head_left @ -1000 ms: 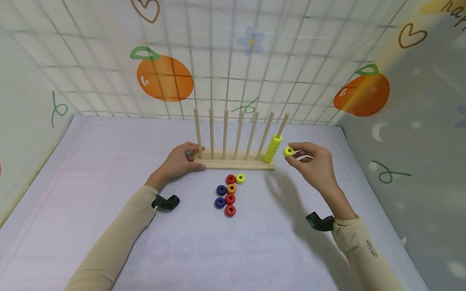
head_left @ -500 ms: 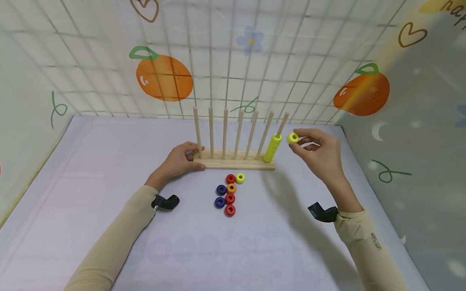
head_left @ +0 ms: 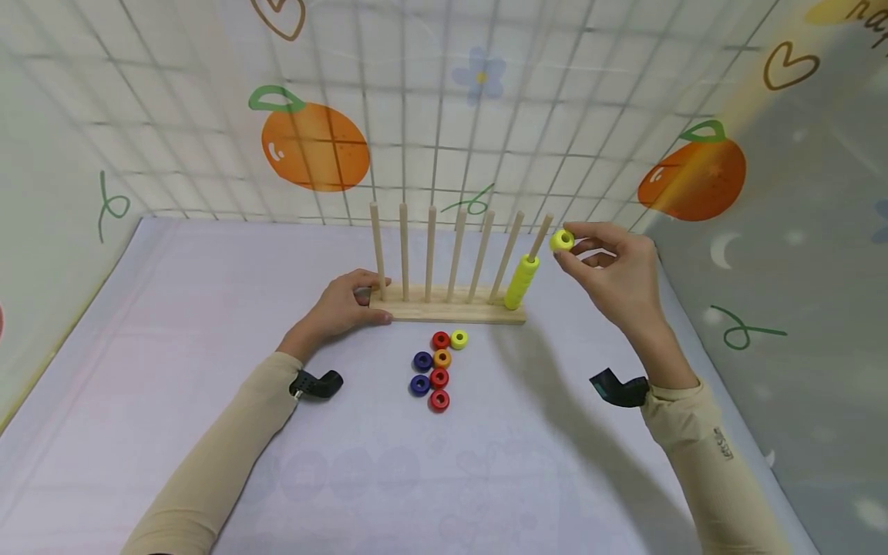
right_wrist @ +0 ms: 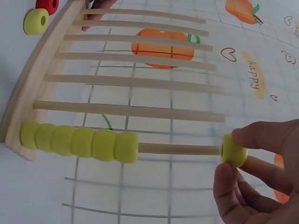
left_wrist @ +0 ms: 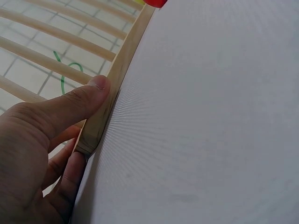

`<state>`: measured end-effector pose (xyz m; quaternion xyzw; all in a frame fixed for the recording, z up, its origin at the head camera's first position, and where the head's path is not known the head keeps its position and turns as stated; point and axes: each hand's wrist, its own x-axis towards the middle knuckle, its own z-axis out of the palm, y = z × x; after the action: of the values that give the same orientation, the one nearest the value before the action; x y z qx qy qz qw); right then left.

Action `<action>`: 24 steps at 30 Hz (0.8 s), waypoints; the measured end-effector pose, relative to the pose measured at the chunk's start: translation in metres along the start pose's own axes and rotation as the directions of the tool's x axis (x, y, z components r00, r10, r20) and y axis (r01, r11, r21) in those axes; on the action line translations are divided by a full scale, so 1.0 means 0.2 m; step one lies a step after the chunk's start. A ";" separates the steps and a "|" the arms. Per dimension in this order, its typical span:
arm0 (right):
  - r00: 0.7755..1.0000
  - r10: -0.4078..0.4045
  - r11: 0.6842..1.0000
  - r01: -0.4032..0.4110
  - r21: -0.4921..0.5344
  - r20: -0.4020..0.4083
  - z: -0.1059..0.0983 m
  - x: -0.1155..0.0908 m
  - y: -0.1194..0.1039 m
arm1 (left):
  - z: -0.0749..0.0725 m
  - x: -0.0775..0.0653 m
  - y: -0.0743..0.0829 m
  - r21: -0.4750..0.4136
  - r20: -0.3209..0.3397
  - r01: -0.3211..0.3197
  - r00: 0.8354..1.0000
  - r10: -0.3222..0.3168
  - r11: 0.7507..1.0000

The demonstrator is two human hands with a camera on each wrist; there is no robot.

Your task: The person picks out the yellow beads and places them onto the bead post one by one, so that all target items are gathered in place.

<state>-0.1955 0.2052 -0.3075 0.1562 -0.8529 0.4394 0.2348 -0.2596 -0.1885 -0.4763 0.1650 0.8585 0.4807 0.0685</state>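
A wooden peg rack (head_left: pixel 447 312) with several upright pegs stands on the table. Several yellow beads (head_left: pixel 522 282) are stacked on its rightmost peg, whose upper part is bare. My right hand (head_left: pixel 620 274) pinches one more yellow bead (head_left: pixel 562 240) between thumb and fingers. In the right wrist view that bead (right_wrist: pixel 234 150) is level with the peg's tip (right_wrist: pixel 217 150), right at its end. My left hand (head_left: pixel 343 304) grips the left end of the rack's base, the thumb on its front edge (left_wrist: pixel 100 100) and the fingers behind and under the end.
In front of the rack lie loose beads: one yellow (head_left: pixel 459 339), one orange (head_left: pixel 442 358), two dark blue (head_left: pixel 422 361) and three red (head_left: pixel 439 378). A patterned curtain (head_left: pixel 430 116) hangs behind the table, and another wall (head_left: pixel 784 308) rises at the right.
My right hand has risen and moved slightly right with the yellow bead, from beside the stack to the height of the peg's top. The left hand and the rack have stayed in place.
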 end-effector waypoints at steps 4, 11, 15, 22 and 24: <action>1.000 -0.027 0.999 0.027 0.016 -0.016 0.00 0.04 -0.02 | 0.00 0.00 0.00 0.012 -0.002 -0.001 1.000 0.001 1.000; 1.000 -0.010 0.999 0.011 0.032 -0.008 0.00 0.07 -0.03 | 0.01 -0.01 0.01 0.006 -0.005 0.004 1.000 -0.004 1.000; 1.000 0.000 0.999 0.000 0.040 -0.007 0.01 0.09 -0.01 | 0.01 -0.02 0.00 0.011 -0.005 0.004 1.000 -0.004 1.000; 1.000 0.006 0.997 -0.004 0.074 -0.020 0.01 0.13 0.01 | 0.00 -0.01 0.01 0.005 -0.004 0.006 1.000 -0.006 1.000; 1.000 0.009 0.998 -0.008 0.062 -0.014 0.00 0.14 0.01 | 0.00 -0.01 0.01 0.000 -0.002 0.011 1.000 -0.011 1.000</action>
<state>-0.2205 0.2034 -0.2934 0.1566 -0.8379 0.4676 0.2342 -0.2580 -0.1876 -0.4747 0.1598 0.8595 0.4803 0.0704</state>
